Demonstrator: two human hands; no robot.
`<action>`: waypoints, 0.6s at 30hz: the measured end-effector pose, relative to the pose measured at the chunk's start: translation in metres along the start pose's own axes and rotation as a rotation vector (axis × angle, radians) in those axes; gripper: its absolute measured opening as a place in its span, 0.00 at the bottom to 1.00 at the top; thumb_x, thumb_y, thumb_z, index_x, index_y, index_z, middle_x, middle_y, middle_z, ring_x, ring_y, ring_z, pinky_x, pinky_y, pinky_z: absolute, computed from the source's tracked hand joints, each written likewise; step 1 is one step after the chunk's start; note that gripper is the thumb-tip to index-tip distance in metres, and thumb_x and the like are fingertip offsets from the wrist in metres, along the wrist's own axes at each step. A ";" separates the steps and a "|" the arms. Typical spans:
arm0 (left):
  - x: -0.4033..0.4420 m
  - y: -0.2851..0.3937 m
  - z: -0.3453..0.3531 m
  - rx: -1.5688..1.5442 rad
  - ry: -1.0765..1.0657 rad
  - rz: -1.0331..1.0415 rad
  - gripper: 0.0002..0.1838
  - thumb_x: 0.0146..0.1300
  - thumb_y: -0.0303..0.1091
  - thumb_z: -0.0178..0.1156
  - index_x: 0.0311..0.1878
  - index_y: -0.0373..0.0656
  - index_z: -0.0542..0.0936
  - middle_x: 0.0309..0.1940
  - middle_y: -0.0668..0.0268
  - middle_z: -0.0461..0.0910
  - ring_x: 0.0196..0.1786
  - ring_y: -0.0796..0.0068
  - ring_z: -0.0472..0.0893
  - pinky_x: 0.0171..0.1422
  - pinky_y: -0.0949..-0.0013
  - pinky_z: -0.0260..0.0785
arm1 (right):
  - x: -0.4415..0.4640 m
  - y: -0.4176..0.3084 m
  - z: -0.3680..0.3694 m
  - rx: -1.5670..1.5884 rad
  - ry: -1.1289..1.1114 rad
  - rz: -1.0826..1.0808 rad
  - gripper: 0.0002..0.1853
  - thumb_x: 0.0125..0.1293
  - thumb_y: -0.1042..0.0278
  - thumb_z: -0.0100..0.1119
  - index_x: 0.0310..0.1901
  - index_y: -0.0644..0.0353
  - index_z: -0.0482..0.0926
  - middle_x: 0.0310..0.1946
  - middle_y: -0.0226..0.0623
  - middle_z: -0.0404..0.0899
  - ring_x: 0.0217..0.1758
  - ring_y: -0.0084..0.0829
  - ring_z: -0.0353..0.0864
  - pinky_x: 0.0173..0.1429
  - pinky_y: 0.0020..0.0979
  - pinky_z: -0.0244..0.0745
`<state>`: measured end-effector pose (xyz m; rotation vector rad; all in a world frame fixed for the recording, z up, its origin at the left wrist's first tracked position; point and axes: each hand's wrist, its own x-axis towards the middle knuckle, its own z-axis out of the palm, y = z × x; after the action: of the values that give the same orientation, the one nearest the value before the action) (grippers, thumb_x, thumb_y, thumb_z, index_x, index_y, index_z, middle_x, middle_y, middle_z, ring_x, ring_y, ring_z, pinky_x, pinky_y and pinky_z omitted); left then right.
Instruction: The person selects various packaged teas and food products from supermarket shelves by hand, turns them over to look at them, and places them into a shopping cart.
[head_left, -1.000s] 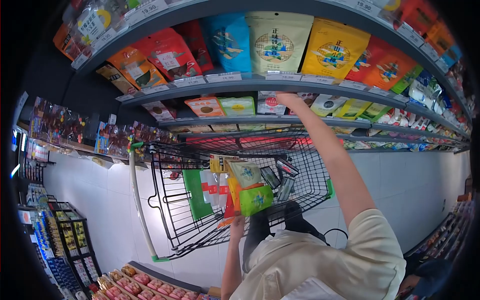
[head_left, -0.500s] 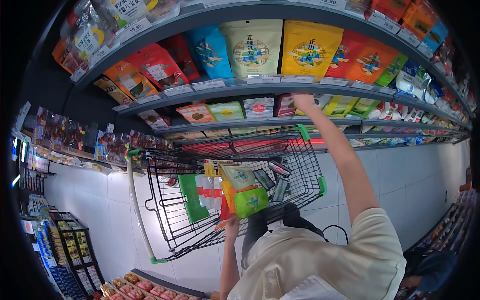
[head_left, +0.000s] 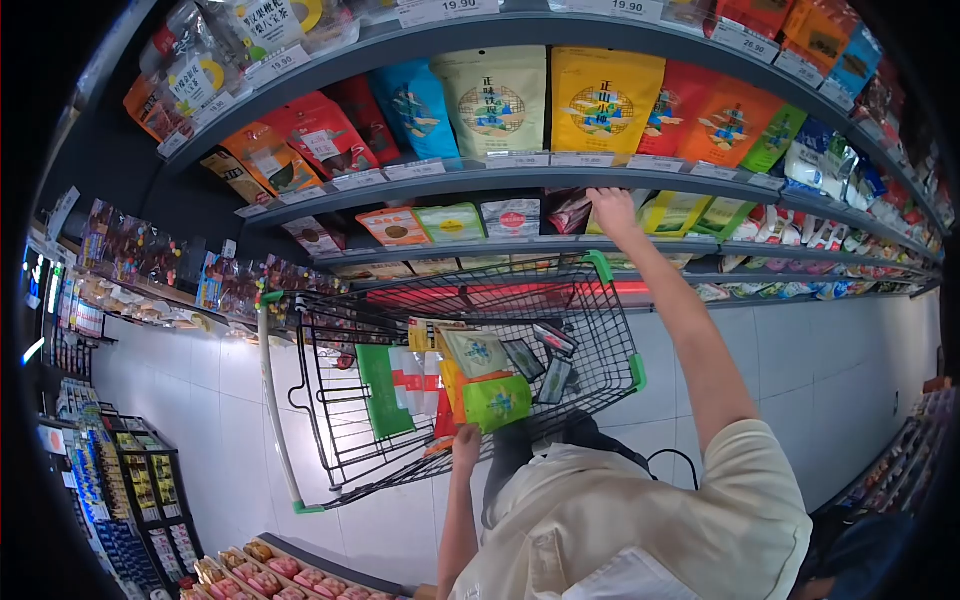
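Note:
My right hand [head_left: 614,210] reaches into the shelf below the large tea pouches. Its fingers are closed at the right edge of a dark red pouch [head_left: 568,212], which leans there. My left hand [head_left: 466,446] is low by the near side of the shopping cart [head_left: 345,487], closed at the lower edge of a fanned bunch of pouches. A bright green pouch [head_left: 499,403] lies in front, with a pale green pouch [head_left: 474,352] above it. Red and orange ones show partly between them. The fingertips of my left hand are partly hidden by the pouches.
Large yellow [head_left: 606,100] and cream pouches [head_left: 492,100] stand on the shelf above. Dark packets [head_left: 553,380] lie in the cart's basket. A rack of goods [head_left: 150,480] stands at left, pink packs [head_left: 270,575] at bottom left. A person's dark clothing [head_left: 865,545] shows at lower right.
My right hand has shifted slightly and more of its fingers now show below the shelf edge. The dark red pouch beside it has tilted. My left hand stays at the bunch of pouches.

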<state>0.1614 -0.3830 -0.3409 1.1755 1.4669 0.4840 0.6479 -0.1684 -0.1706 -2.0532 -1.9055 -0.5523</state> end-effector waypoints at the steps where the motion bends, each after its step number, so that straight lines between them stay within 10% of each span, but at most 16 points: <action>1: 0.000 0.001 0.002 -0.014 -0.007 -0.004 0.14 0.61 0.32 0.53 0.45 0.33 0.75 0.33 0.64 0.77 0.36 0.78 0.75 0.43 0.75 0.67 | -0.005 0.001 -0.001 0.041 0.051 -0.026 0.09 0.45 0.75 0.54 0.32 0.54 0.73 0.34 0.32 0.77 0.44 0.32 0.75 0.38 0.35 0.73; 11: 0.002 0.051 0.045 0.077 -0.033 0.176 0.14 0.61 0.34 0.53 0.45 0.36 0.76 0.35 0.62 0.78 0.40 0.75 0.76 0.47 0.73 0.66 | -0.051 -0.004 -0.038 0.242 0.400 -0.262 0.07 0.42 0.80 0.53 0.25 0.58 0.70 0.40 0.30 0.75 0.55 0.34 0.70 0.39 0.32 0.76; 18: 0.031 0.161 0.084 0.068 -0.058 0.528 0.26 0.57 0.33 0.58 0.58 0.36 0.63 0.53 0.51 0.68 0.52 0.64 0.71 0.56 0.66 0.64 | -0.046 -0.038 -0.101 0.406 0.358 -0.276 0.07 0.42 0.76 0.55 0.26 0.57 0.70 0.33 0.29 0.76 0.42 0.32 0.73 0.34 0.30 0.74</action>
<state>0.3046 -0.3153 -0.2474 1.6249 1.1203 0.7537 0.5988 -0.2516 -0.1042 -1.3534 -1.9004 -0.5019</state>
